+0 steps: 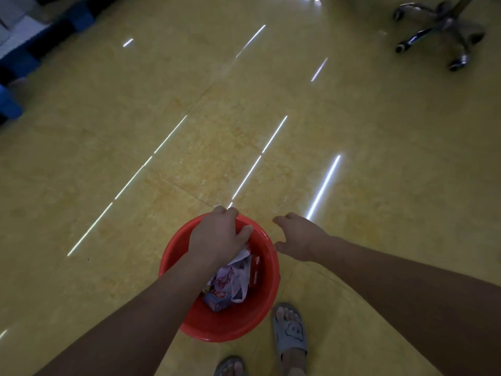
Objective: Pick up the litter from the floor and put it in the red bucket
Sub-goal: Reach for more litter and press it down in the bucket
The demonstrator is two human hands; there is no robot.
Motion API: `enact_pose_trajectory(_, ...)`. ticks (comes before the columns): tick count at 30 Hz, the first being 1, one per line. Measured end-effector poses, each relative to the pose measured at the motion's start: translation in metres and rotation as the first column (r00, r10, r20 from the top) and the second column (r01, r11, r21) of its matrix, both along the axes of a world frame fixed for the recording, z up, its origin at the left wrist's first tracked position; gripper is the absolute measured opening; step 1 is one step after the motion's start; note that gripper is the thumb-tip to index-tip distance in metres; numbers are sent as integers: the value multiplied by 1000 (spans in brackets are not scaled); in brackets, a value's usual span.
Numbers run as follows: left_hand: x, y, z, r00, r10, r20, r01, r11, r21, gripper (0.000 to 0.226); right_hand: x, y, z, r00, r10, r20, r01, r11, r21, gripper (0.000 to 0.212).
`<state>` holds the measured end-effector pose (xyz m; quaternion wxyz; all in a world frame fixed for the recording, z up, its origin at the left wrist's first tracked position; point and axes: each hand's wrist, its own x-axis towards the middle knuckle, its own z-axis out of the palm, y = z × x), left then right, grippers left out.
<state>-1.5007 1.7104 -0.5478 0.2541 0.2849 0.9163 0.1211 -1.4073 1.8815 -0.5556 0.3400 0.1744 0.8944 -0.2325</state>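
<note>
The red bucket [173, 256] stands on the yellow floor just in front of my feet. Inside it lies litter [230, 283]: a pale crumpled plastic bag, a small blue-and-red carton and a red packet. My left hand [217, 237] grips the bucket's far rim, fingers curled over the edge and thumb inside. To the right of the bucket, my right hand [298, 237] hovers with its fingers spread and nothing in it, close to the rim but apart from it.
Glossy yellow floor tiles [244, 131] stretch ahead, streaked with light reflections. An office chair's wheeled base [439, 31] stands at the far right. Dark blue furniture or boxes [16, 63] line the far left. My sandalled feet [290, 332] are beside the bucket.
</note>
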Motion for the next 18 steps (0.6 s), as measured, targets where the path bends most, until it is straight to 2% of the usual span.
enact_pose_trajectory(11,37,33,61,968,-252,-9,252,967,45,60,77,36,69,972,-234,-37,237,964,118,70)
enact_pose_trajectory(18,73,71,86,945,-325,-31,327,940,95,64,149,61,96,927,-373,-36,373,912,168,71)
